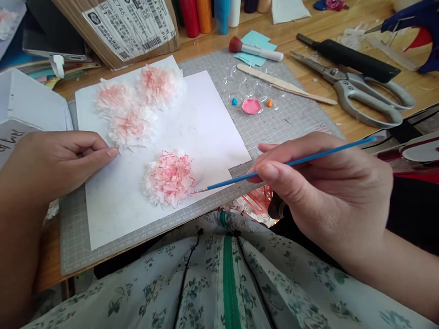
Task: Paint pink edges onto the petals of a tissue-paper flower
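Pinched in my right hand [325, 191] is a thin blue paintbrush [294, 162], its fine tip touching or just beside the lower right edge of a paper flower [170, 178]. That flower is white and pale pink, with darker pink-red streaks along its ruffled edges. It lies on white paper sheets [203, 119]. My left hand [63, 162] rests at the left edge of the paper, fingers curled and thumb against the forefinger; whether the sheet is between them I cannot make out. Paler flowers lie farther back, among them a pink-centred one [159, 86].
A grey cutting mat [67, 254] lies beneath the paper. A clear palette holds pink paint [252, 106]. Behind it are a wooden stick [284, 84], a makeup brush [256, 50], scissors [358, 88] and a glue gun [428, 36]. A cardboard box [113, 19] and paint bottles [188, 8] stand at the back.
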Demonstrator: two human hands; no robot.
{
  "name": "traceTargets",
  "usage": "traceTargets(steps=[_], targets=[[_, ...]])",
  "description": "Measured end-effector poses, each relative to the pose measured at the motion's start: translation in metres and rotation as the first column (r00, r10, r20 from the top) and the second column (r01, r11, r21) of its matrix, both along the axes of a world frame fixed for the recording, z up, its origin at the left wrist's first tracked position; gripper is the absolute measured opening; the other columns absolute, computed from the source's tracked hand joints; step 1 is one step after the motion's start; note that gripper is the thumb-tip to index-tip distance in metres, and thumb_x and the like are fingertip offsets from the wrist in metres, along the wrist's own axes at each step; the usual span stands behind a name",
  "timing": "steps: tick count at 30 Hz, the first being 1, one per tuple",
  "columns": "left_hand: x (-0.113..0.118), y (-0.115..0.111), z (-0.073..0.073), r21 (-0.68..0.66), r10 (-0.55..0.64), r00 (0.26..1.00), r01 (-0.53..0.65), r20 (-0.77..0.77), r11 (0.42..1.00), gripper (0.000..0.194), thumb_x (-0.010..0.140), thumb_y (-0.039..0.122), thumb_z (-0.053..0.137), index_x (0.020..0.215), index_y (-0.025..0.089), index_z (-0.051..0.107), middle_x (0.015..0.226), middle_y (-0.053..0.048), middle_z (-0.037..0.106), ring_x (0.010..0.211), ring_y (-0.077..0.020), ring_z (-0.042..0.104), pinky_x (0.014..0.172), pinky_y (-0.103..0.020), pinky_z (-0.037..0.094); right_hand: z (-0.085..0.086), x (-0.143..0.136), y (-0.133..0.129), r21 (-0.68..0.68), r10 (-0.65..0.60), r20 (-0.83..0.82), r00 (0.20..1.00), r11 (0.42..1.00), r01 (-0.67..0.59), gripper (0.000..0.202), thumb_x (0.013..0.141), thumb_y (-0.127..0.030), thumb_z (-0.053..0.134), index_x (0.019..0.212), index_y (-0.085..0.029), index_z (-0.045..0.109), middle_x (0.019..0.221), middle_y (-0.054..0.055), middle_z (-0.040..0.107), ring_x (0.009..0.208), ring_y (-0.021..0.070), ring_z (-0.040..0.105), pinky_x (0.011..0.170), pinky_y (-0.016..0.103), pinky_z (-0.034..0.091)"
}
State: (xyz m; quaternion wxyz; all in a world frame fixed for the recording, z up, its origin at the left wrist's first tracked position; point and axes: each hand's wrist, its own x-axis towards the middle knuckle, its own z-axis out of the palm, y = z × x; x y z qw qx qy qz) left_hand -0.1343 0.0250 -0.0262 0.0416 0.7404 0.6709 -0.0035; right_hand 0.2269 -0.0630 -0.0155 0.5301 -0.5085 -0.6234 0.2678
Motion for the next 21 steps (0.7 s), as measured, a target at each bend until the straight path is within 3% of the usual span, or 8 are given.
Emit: traceTargets(steps=[14, 21], targets=[[0.016, -0.002, 0.009, 0.009, 0.019, 0.998, -0.019, 0.06, 1.0, 0.041, 0.078, 0.061, 0.048, 0.067, 0.023, 0.059, 0.05, 0.008, 0.046, 0.051, -0.0102, 0.042, 0.052, -0.024, 0.029, -0.003, -0.002, 0.004, 0.002, -0.015, 0.031, 0.999, 1.0, 0.015, 0.01, 0.085, -0.03, 0.073, 0.077, -0.026, 0.069, 0.067, -0.009, 0.071, 0.065, 0.0107, 0.07, 0.061, 0.025, 0.055], [0.017, -0.002, 0.012, -0.042, 0.022, 0.997, -0.019, 0.07, 0.999, 0.043, 0.078, 0.063, 0.047, 0.068, 0.022, 0.059, 0.05, 0.008, 0.047, 0.052, -0.0102, 0.042, 0.054, -0.024, 0.03, 0.0, -0.001, 0.006, 0.005, -0.068, -0.039, 0.997, 0.998, 0.069, 0.006, 0.082, -0.025, 0.076, 0.079, -0.025, 0.071, 0.07, -0.006, 0.073, 0.073, 0.0133, 0.071, 0.063, 0.028, 0.052]])
